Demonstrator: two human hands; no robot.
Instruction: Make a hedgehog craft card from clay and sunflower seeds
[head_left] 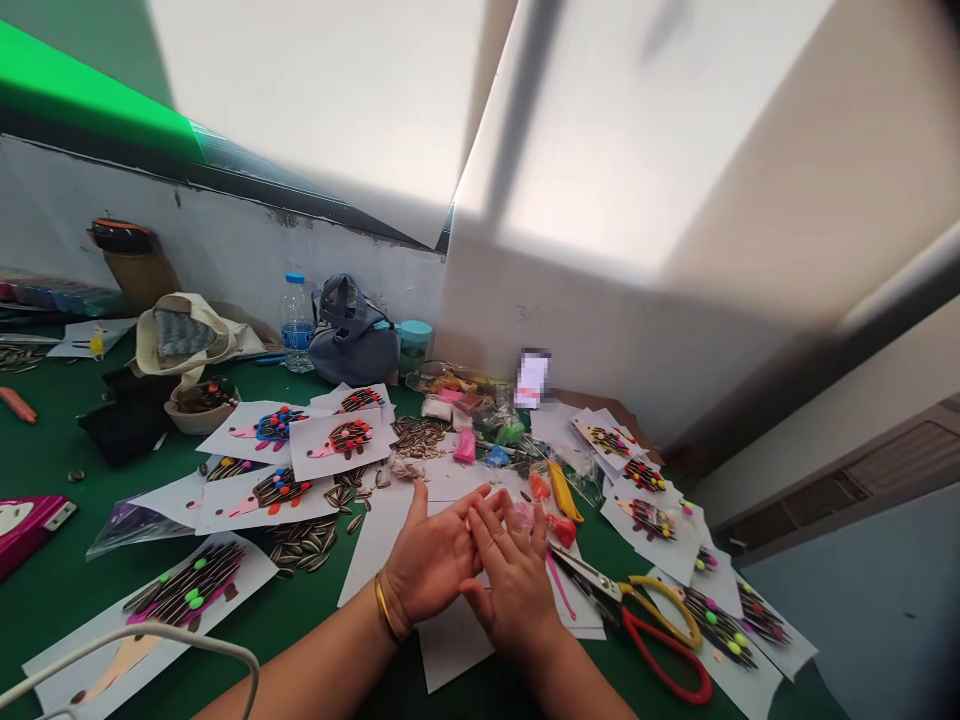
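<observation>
My left hand is turned palm up, its thumb apart and its fingers stretched out, with a gold bracelet at the wrist. My right hand lies flat, palm down, across the fingers of my left. Anything between the two palms is hidden. Under them are white paper sheets. Just beyond the fingers lie lumps of coloured modelling clay, among them a pink piece, a red one and a yellow one. Scissors with yellow and red handles rest right of my right hand.
Hedgehog pictures made with sunflower seeds and clay lie left and right. Loose sunflower seeds are scattered on the green table. A water bottle, a grey-blue bag and a phone stand at the back. A white cable crosses the lower left.
</observation>
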